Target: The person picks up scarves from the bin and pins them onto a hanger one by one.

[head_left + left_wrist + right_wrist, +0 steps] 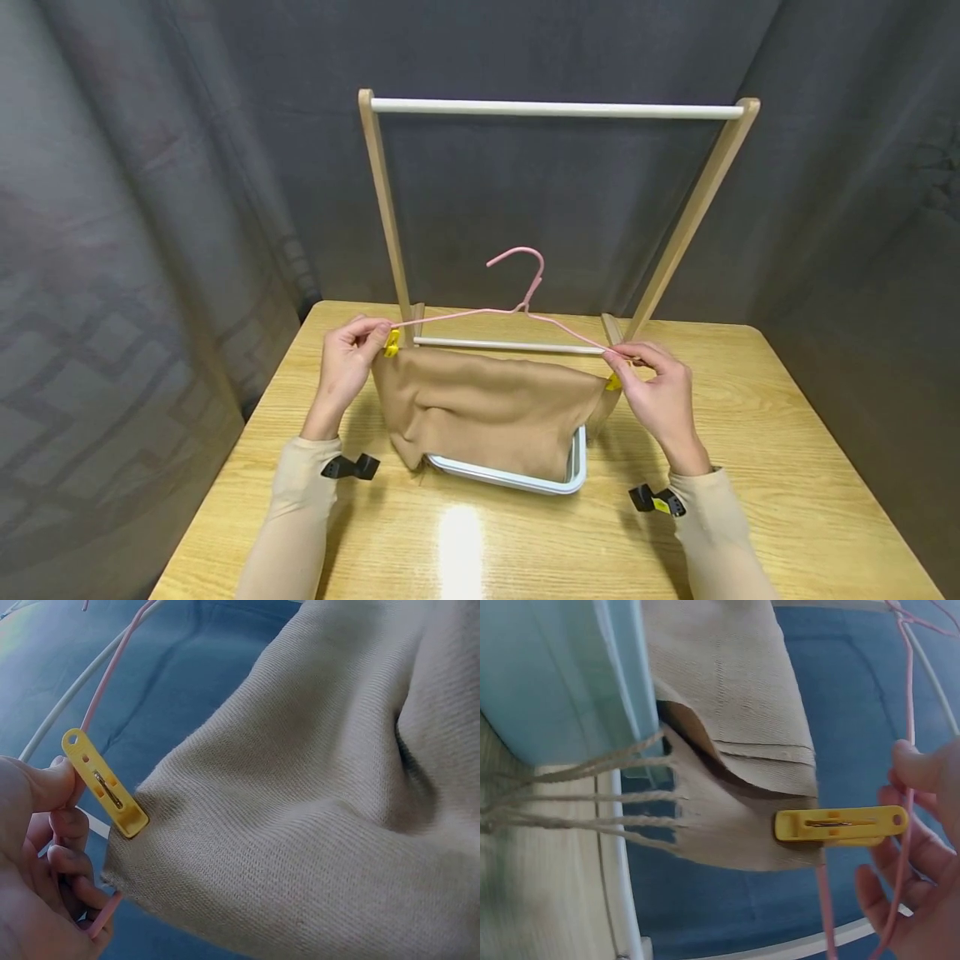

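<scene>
A pink wire hanger (527, 305) is held up above the table, its hook pointing upward. My left hand (349, 360) pinches its left end, and my right hand (662, 396) pinches the right end between thumb and fingers. From the hanger a tan woven cloth (495, 400) hangs down. One yellow clothespin (106, 784) grips the cloth's left corner beside my left fingers. Another yellow clothespin (840, 824) clips the right corner, near my right fingers. Twisted fringe (630, 799) shows along one edge of the cloth in the right wrist view.
Behind and partly under the cloth is a light plastic basin (517, 482). Beyond it stands a wooden rack (708, 196) with a white top rail (555, 109) and a low white bar (510, 345). Grey curtains (150, 250) surround the wooden table (780, 467).
</scene>
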`<state>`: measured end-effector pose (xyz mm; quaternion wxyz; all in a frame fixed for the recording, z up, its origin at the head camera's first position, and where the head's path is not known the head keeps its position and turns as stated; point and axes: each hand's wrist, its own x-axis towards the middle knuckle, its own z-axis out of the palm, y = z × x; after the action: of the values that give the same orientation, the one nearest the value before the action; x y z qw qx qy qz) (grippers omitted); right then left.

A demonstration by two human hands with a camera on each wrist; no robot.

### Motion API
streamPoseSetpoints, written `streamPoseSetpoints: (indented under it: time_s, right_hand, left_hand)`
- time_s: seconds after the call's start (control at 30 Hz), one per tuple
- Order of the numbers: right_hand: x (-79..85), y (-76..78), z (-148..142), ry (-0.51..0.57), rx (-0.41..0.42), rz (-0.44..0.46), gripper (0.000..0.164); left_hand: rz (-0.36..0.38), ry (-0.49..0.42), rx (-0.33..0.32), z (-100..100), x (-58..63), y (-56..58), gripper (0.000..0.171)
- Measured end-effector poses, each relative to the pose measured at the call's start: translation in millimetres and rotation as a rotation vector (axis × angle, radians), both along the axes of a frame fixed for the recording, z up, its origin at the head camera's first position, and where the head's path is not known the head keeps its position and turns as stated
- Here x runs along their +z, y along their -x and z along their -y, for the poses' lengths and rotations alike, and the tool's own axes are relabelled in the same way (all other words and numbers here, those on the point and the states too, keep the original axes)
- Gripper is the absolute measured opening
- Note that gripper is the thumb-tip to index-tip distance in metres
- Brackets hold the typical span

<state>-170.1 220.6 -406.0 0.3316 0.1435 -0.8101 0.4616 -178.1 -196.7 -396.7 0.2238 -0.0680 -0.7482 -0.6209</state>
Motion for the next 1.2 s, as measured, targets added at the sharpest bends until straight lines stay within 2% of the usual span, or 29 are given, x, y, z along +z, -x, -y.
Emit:
streamPoseSetpoints:
  time_s: [0.3,0.53,0.67,0.8,0.9,1.0,1.1,1.13,1.2]
  right_hand:
    - [-10.0,6.6,4.5,0.118,-0.057,-0.053,0.011]
    - [-11.0,5.9,7.9,0.162,-0.069,-0.033,0.011]
    - [-0.9,-2.4,13.7,0.182,-0.058,-0.026,0.008]
    - [10.4,-10.9,19.2,0.196,-0.043,-0.027,0.006]
    - [11.5,-12.2,18.4,0.200,-0.031,-0.032,0.006]
    - [12.9,-13.8,17.2,0.201,-0.021,-0.041,0.006]
    - [13.6,-14.8,15.6,0.208,-0.018,-0.046,0.006]
    - [14.2,-15.0,15.3,0.210,-0.018,-0.046,0.006]
    - [13.8,-14.4,14.5,0.208,-0.020,-0.047,0.005]
  left_hand:
    - [0.000,0.027,-0.019,-0.1,-5.6,3.9,0.014]
    - [0.047,0.054,-0.025,4.5,-4.4,5.0,0.018]
    - [0.053,0.046,-0.014,7.6,-5.6,5.1,0.025]
    - [0.047,0.039,0.031,10.2,-4.9,6.8,0.037]
    - [0.047,-0.020,0.050,13.7,-4.4,11.3,0.044]
    - [0.057,-0.146,0.038,20.1,-6.6,20.0,0.048]
    - [0.099,-0.255,0.028,28.3,-12.7,31.1,0.046]
    - [0.120,-0.274,0.028,31.1,-16.1,35.0,0.045]
    - [0.165,-0.234,0.054,35.6,-24.5,42.0,0.042]
